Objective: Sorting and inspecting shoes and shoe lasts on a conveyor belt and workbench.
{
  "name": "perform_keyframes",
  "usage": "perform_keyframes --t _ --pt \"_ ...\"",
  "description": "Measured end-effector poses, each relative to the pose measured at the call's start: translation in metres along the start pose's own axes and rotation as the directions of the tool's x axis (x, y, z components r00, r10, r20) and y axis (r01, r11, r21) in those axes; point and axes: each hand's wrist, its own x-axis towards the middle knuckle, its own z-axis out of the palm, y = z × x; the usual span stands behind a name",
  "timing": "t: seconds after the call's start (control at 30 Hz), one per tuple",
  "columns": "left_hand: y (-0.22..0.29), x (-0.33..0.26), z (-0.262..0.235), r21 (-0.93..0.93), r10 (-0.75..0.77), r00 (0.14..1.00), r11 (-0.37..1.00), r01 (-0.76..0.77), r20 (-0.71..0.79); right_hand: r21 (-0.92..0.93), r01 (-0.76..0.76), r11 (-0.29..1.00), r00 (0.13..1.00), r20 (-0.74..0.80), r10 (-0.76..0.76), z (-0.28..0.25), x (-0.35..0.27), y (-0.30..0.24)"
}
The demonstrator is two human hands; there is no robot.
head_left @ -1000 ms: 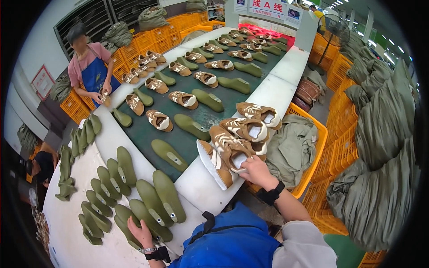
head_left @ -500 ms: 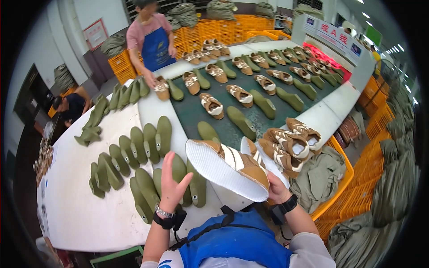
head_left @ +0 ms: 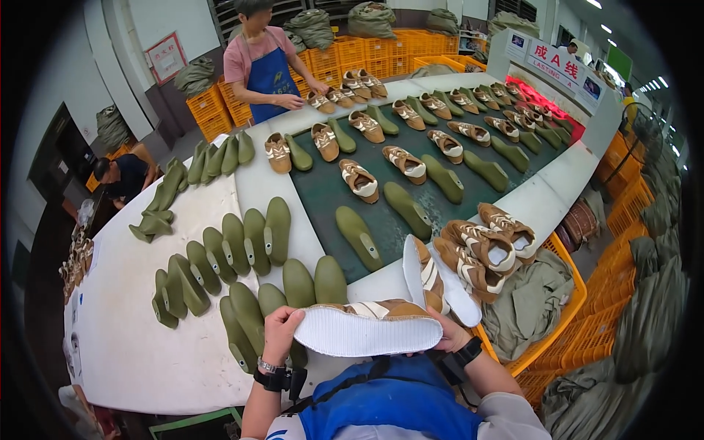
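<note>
A brown shoe with white stripes (head_left: 367,330) is held sideways just above the near edge of a white worktop (head_left: 161,367), its ridged white sole turned toward the wearer. The left hand (head_left: 282,330) grips one end, fingers closed on the sole's rim; the right hand (head_left: 449,334) holds the other end, its fingers partly hidden behind the shoe.

Just beyond the left hand, at the near edge, stands a cluster of green foot-shaped forms (head_left: 244,312); the hand and the shoe cover the lower parts of several. A second group of green forms (head_left: 277,231) stands farther in, toward the left. Close beyond the right hand, a shoe on its side (head_left: 423,275) leans against a pile of matching shoes (head_left: 477,253), crowding the worktop's right edge. Off that edge, an orange crate (head_left: 576,290) holds grey-green cloth (head_left: 535,301).

Past the hands, a dark green belt (head_left: 323,220) set into the worktop carries rows of shoes and green forms toward the far end, where a white sign board (head_left: 554,59) stands. At the far edge, left of the belt, a co-worker in a blue apron (head_left: 271,77) reaches to a row of shoes (head_left: 355,85).
</note>
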Motion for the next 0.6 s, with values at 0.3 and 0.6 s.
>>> perform_keyframes --t 0.3,0.6 --pt "-0.03 -0.004 -0.008 -0.191 -0.249 0.968 0.952 0.239 -0.032 -0.936 -0.113 0.332 0.976 -0.167 -0.14 0.05 0.058 -0.021" --pt "-0.024 -0.016 0.002 0.03 -0.103 0.953 0.995 0.099 0.285 -0.894 0.145 -0.423 0.979 0.191 -0.069 0.046 0.135 0.037"
